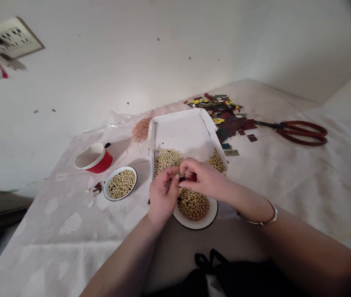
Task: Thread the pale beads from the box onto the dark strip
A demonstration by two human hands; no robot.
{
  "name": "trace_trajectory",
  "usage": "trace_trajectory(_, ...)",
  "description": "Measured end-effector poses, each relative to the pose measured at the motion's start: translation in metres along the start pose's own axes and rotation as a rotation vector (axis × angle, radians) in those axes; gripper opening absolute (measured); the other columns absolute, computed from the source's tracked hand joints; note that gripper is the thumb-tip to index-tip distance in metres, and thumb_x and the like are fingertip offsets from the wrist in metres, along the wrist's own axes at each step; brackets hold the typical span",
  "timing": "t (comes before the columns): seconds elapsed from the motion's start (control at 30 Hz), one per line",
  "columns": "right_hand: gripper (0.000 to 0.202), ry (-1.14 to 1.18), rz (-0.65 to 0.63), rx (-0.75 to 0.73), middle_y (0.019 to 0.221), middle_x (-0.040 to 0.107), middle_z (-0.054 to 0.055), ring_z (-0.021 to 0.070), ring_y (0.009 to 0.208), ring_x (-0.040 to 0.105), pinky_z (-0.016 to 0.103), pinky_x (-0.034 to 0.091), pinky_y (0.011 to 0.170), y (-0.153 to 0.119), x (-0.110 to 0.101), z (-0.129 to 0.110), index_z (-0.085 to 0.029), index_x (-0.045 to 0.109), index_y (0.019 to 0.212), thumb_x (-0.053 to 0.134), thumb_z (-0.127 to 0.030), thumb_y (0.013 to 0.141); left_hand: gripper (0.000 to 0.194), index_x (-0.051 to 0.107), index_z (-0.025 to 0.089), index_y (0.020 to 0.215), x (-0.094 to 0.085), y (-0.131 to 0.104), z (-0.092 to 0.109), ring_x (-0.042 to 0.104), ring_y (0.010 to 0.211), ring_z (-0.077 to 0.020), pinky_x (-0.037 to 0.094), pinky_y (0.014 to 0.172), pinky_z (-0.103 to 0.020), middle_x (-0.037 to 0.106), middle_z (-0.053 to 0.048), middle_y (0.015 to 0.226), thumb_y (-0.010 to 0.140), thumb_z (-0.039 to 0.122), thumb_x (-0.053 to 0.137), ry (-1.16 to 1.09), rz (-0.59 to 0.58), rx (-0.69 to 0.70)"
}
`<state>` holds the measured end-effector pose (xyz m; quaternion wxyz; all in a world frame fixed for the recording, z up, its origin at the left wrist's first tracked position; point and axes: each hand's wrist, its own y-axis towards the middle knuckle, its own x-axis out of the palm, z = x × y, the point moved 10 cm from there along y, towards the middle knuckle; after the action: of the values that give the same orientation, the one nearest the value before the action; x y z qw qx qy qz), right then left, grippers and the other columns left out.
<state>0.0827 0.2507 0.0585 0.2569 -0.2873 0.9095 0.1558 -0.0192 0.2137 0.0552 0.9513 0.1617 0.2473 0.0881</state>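
My left hand and my right hand meet fingertip to fingertip over the near edge of a white cardboard tray. Both are closed in a pinch; something small and dark shows between them, too tiny to name. Directly below, partly covered by my hands, sits a white dark-rimmed bowl full of round tan beads. Similar pale beads are spread in the near part of the white tray. A smaller bowl to the left holds more beads with a few dark specks.
A red and white paper cup stands behind the small bowl. Pinkish thread lies left of the tray. Dark, red and yellow scraps and red-handled scissors lie right. A socket plate is on the wall.
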Motion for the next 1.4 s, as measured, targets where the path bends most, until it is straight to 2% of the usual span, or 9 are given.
trace_trajectory(0.27,0.023,0.027,0.031,-0.040,0.065,0.050,-0.006,0.0107,0.058,0.047,0.025,0.034,0.056,0.000,0.000,0.000,-0.023,0.043,0.088,0.059,-0.023,0.073,0.016,0.060,0.020,0.100,-0.002,0.001,0.000,0.064,0.083,-0.0139,0.050,0.077,-0.027,0.069,-0.003,0.091,0.086,0.023,0.052,-0.013,0.007,0.017)
trace_trajectory(0.6,0.013,-0.001,0.027,-0.090,0.069,0.053,-0.003,0.0099,0.063,0.047,0.024,0.035,0.058,0.002,-0.001,-0.006,-0.020,0.048,0.071,0.060,-0.020,0.074,0.017,0.058,0.020,0.101,-0.005,0.000,0.000,0.064,0.078,-0.0131,0.051,0.072,-0.026,0.068,-0.002,0.087,0.085,0.022,0.054,-0.009,0.050,0.004)
trace_trajectory(0.73,0.014,-0.009,0.039,-0.089,0.068,0.054,-0.003,0.0101,0.063,0.047,0.024,0.035,0.058,0.001,-0.003,-0.008,-0.020,0.051,0.069,0.061,-0.024,0.076,0.018,0.058,0.020,0.102,-0.004,-0.001,-0.002,0.064,0.083,-0.0139,0.051,0.075,-0.027,0.068,-0.002,0.090,0.085,0.023,0.054,-0.021,0.056,0.031)
trace_trajectory(0.97,0.012,-0.062,0.054,-0.202,0.069,0.052,-0.003,0.0115,0.068,0.047,0.026,0.034,0.064,-0.001,0.004,-0.017,-0.021,0.049,0.069,0.058,-0.019,0.078,0.017,0.059,0.019,0.101,-0.003,0.000,-0.004,0.063,0.085,-0.0144,0.050,0.079,-0.028,0.067,-0.003,0.093,0.087,0.025,0.052,-0.123,0.030,-0.014)
trace_trajectory(1.07,0.012,-0.049,0.077,-0.174,0.070,0.050,-0.003,0.0115,0.067,0.046,0.025,0.034,0.062,0.001,0.002,-0.012,-0.021,0.047,0.073,0.059,-0.019,0.075,0.017,0.059,0.019,0.101,-0.003,0.000,-0.005,0.063,0.085,-0.0139,0.050,0.079,-0.027,0.067,-0.003,0.092,0.087,0.026,0.052,-0.153,0.018,-0.032)
trace_trajectory(1.17,0.021,-0.051,0.108,-0.115,0.072,0.048,-0.004,0.0115,0.065,0.044,0.026,0.034,0.060,0.002,-0.002,-0.004,-0.022,0.045,0.079,0.064,-0.022,0.071,0.017,0.059,0.019,0.102,-0.002,0.000,-0.004,0.063,0.083,-0.0134,0.050,0.077,-0.026,0.067,-0.002,0.090,0.087,0.027,0.052,-0.169,0.009,-0.030)
trace_trajectory(1.4,0.029,-0.168,0.047,-0.123,0.074,0.052,0.000,0.0142,0.068,0.046,0.027,0.033,0.060,0.005,0.005,0.000,-0.021,0.044,0.075,0.069,-0.034,0.068,0.017,0.059,0.020,0.102,0.002,-0.001,-0.003,0.065,0.081,-0.0144,0.052,0.076,-0.028,0.068,-0.002,0.088,0.087,0.027,0.053,-0.208,-0.014,-0.040)
